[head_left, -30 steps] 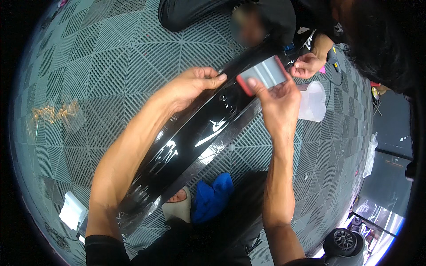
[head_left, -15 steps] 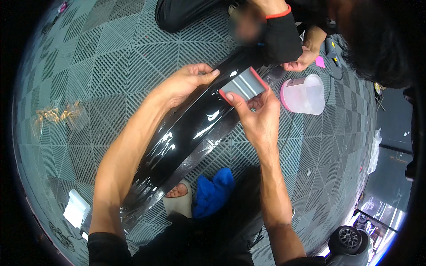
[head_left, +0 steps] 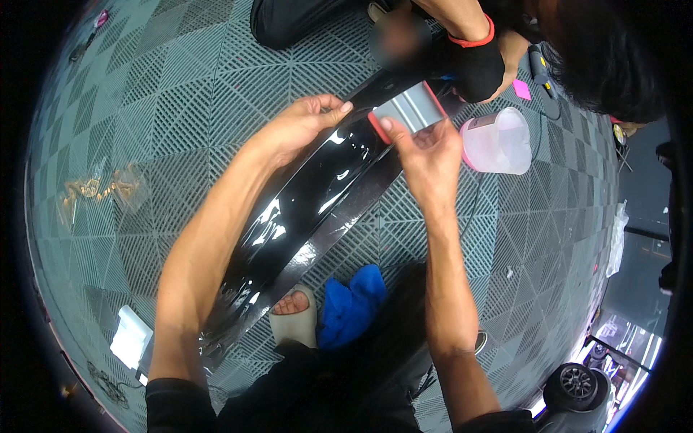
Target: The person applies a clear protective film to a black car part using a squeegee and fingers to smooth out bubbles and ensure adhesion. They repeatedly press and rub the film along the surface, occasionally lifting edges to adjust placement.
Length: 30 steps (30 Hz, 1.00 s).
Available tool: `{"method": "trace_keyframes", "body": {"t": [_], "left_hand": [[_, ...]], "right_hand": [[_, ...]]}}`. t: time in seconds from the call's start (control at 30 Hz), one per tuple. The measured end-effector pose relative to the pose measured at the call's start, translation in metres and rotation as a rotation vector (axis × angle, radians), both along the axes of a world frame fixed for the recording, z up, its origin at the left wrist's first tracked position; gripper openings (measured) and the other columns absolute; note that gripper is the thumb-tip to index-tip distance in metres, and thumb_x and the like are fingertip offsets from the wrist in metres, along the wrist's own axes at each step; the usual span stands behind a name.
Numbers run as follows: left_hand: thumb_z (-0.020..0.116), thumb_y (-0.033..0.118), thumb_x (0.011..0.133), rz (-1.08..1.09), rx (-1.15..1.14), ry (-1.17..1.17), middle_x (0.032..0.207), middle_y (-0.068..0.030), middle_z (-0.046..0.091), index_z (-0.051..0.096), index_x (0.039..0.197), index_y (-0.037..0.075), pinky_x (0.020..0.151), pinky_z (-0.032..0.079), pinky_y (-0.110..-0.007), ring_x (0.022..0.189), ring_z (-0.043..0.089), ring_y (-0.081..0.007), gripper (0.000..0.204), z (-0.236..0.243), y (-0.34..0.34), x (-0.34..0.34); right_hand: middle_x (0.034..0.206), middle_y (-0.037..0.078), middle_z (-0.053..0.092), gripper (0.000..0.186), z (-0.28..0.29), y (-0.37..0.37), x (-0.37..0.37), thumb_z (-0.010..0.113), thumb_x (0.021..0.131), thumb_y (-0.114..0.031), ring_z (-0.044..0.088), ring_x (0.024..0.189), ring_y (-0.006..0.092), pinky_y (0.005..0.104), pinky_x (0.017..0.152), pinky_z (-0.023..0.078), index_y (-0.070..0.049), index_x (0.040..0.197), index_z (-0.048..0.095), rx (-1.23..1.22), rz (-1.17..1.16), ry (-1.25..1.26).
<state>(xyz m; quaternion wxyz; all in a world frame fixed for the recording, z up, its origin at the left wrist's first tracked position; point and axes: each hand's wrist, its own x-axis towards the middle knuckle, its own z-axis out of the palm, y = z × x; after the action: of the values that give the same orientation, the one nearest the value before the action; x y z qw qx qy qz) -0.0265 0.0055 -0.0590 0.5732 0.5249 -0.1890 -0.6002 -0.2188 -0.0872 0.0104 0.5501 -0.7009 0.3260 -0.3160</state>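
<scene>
A long glossy black panel (head_left: 289, 216) runs diagonally from lower left to upper right beneath my hands, with strong reflections and a loose sheet of film (head_left: 328, 234) along its right side. My left hand (head_left: 307, 123) pinches the panel's left edge, thumb on top; whether it grips film or the panel itself is unclear. A grey squeegee (head_left: 411, 112) with red edges is in my right hand (head_left: 433, 159), thumb on the near end, over the panel's upper part. The fingers beneath the squeegee are partly hidden.
A co-worker's arm with an orange wristband (head_left: 473, 40) reaches over the panel's far end. To the right stands a translucent tub (head_left: 498, 141) with a pink base. A blue cloth (head_left: 352, 307) lies by my sandal (head_left: 294, 321). Clear plastic wrapping (head_left: 105, 191) rests on the left floor.
My right hand has shifted the squeegee up and to the right along the panel. The co-worker's arm has changed position and their hand shows less. My left hand keeps its pinch.
</scene>
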Motion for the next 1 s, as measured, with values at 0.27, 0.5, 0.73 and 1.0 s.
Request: {"method": "trace_keyframes", "body": {"t": [0.27, 0.5, 0.73, 1.0], "left_hand": [[0.067, 0.029, 0.113, 0.027, 0.049, -0.014, 0.098, -0.0078, 0.078, 0.071, 0.118, -0.002, 0.070, 0.062, -0.026, 0.078, 0.072, -0.0105, 0.031, -0.003, 0.000, -0.005], [0.063, 0.022, 0.114, -0.023, 0.047, -0.040, 0.092, -0.0022, 0.076, 0.072, 0.112, 0.003, 0.065, 0.060, -0.024, 0.073, 0.070, -0.0066, 0.021, 0.004, -0.002, -0.002], [0.069, 0.028, 0.112, 0.029, 0.054, -0.086, 0.091, -0.0044, 0.074, 0.073, 0.108, 0.002, 0.065, 0.056, -0.028, 0.074, 0.066, -0.0102, 0.027, -0.004, -0.003, -0.003], [0.067, 0.045, 0.111, 0.045, 0.061, -0.004, 0.109, -0.0100, 0.077, 0.072, 0.125, -0.004, 0.083, 0.059, -0.032, 0.095, 0.072, -0.0154, 0.052, 0.004, 0.007, -0.001]], "right_hand": [[0.104, 0.015, 0.081, 0.048, 0.004, -0.012, 0.000, 0.086, 0.094, -0.006, 0.077, 0.090, 0.0155, 0.0287, 0.079, 0.062, 0.012, 0.133, 0.064, -0.075, -0.056, 0.068], [0.096, 0.010, 0.079, 0.046, -0.005, -0.006, -0.001, 0.088, 0.093, -0.011, 0.068, 0.079, 0.0110, 0.0296, 0.073, 0.057, 0.010, 0.128, 0.069, -0.096, 0.082, 0.076], [0.092, 0.000, 0.073, 0.020, -0.005, -0.004, 0.005, 0.079, 0.101, -0.007, 0.060, 0.076, 0.0062, 0.0256, 0.067, 0.050, -0.001, 0.118, 0.071, -0.069, 0.015, -0.030], [0.101, 0.010, 0.075, 0.037, -0.001, -0.006, 0.006, 0.081, 0.099, -0.009, 0.068, 0.084, 0.0136, 0.0299, 0.075, 0.056, 0.006, 0.128, 0.064, -0.233, 0.025, 0.157]]}}
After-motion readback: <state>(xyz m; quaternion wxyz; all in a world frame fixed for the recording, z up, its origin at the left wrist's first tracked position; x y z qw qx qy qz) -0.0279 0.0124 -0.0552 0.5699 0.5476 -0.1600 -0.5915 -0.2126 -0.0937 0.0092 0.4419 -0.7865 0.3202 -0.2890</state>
